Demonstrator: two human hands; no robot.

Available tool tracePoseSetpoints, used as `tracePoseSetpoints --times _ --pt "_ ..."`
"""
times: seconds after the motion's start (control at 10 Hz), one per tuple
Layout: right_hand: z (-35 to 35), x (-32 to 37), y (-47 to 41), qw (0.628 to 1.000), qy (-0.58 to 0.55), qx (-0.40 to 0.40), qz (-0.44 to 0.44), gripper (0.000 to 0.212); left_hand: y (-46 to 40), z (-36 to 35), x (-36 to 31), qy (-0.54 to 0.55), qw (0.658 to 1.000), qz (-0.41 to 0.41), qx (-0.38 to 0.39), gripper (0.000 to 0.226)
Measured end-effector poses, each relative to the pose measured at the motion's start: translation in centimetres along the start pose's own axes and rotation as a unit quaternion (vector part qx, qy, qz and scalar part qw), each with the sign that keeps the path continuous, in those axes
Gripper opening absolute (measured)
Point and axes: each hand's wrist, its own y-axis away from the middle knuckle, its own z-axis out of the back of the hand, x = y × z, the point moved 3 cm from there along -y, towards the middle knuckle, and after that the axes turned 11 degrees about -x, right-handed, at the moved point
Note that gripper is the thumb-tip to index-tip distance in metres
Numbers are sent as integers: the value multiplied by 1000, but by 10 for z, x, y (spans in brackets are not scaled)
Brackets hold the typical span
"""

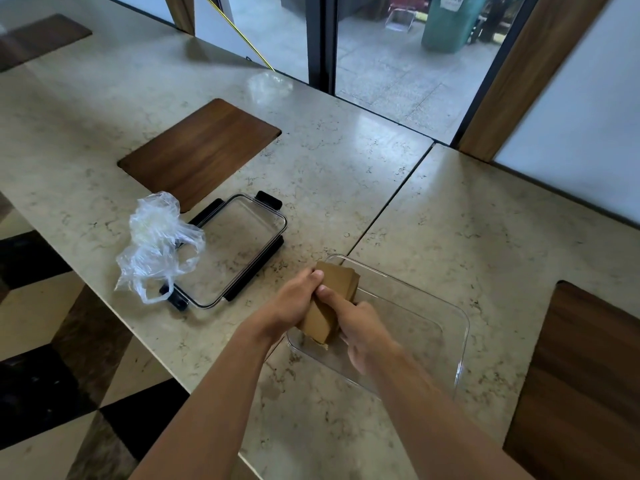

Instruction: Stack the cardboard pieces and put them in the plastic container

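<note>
A stack of brown cardboard pieces (337,284) is held over the near-left corner of a clear plastic container (460,337) that stands on the marble counter. My left hand (298,299) grips the stack from the left, fingers curled round its edge. My right hand (360,327) holds it from the right, with the thumb lying across the top piece. The stack is tilted, its lower end dipping inside the container's rim. Whether it touches the container's floor is hidden by my hands.
The container's clear lid with black clips (239,251) lies to the left, partly under a crumpled plastic bag (156,240). Dark wooden inlays (201,150) (581,375) are set into the counter (346,168). The counter's edge drops off at the left.
</note>
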Motion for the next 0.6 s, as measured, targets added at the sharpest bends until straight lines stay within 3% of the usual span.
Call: tracePoseSetpoints --times 0.2,0.3,0.4,0.5,0.6 --pt "5 1 1 1000 -2 10 -6 68 7 1 -8 14 999 3 47 54" --pt "6 -1 6 1000 -8 15 -8 66 9 3 -13 -16 998 14 58 98" --pt "8 1 13 1000 -17 0 -4 70 10 3 -20 -42 998 3 49 118" --pt "13 4 18 998 -56 10 -6 51 11 2 -25 -33 997 2 67 117" --pt "26 11 31 996 -87 6 3 26 15 3 -30 -47 996 -27 73 94"
